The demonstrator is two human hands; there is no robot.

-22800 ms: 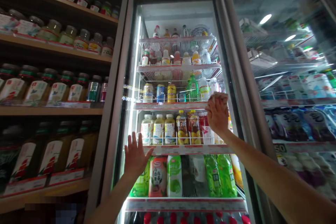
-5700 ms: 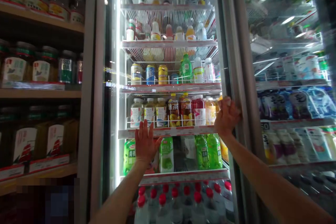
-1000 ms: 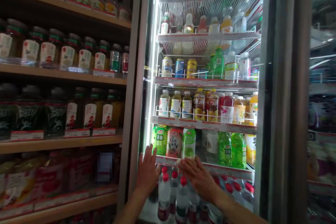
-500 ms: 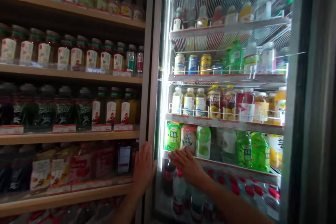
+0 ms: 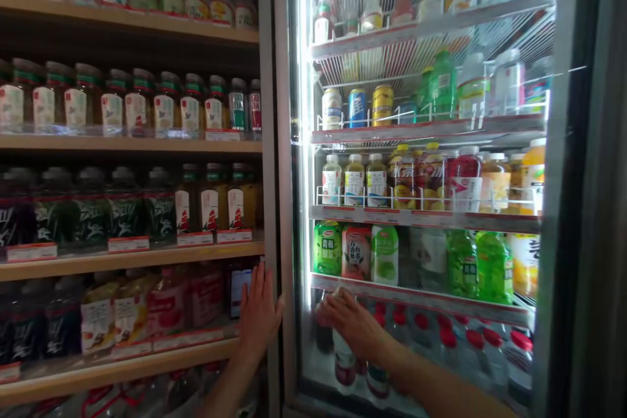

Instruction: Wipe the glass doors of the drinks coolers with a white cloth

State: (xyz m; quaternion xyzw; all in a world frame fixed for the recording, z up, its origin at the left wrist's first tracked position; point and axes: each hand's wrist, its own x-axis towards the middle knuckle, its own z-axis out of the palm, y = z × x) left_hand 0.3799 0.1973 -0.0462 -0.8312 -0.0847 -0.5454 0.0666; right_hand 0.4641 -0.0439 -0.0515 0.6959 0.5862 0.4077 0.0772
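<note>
My left hand (image 5: 259,310) lies open with fingers up and spread, at the upright frame (image 5: 272,209) between the two cabinets. My right hand (image 5: 350,323) is at the glass door of the lit fridge, below its lowest drink shelf. Its fingers are bent and pressed together, pointing left. A pale patch shows by the fingertips; whether it is a cloth or a reflection is unclear. Behind the glass near this hand stand red-capped bottles (image 5: 448,338) and a clear bottle (image 5: 344,362). Above it are a green carton (image 5: 327,248) and a red carton (image 5: 356,253).
On the left, wooden shelves (image 5: 122,142) hold rows of bottled drinks. A lit screen (image 5: 239,290) shows just left of my left hand. Price strips (image 5: 128,243) run along the shelf edges. The fridge's right frame (image 5: 563,209) stands at the right.
My right hand has shifted slightly down, its fingers now more bent. My left hand appears a little further left. The view has turned slightly.
</note>
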